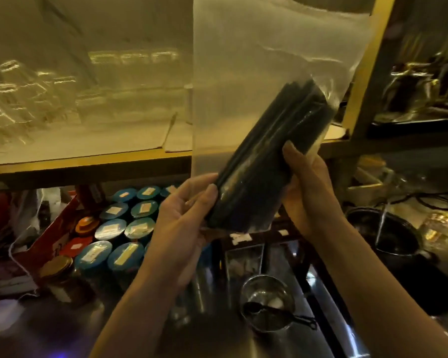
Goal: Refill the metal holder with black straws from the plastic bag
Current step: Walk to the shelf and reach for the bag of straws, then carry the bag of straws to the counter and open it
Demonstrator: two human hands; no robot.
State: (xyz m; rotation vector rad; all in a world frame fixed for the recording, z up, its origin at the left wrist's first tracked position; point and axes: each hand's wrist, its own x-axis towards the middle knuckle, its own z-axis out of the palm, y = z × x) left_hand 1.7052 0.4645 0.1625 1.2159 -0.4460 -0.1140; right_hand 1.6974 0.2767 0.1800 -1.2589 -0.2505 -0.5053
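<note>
a single head-worn wide-angle view looks forward and down from close above the desk (212, 339), toward the shelf (88, 161) just behind.

Both bare forearms (130, 301) rise from below and converge mid-frame; left hand (186, 210) palm toward camera, thumb and curled fingers gripping the bag (230, 99) at its lower left; right hand (307, 187) wrapped round its right side.
</note>
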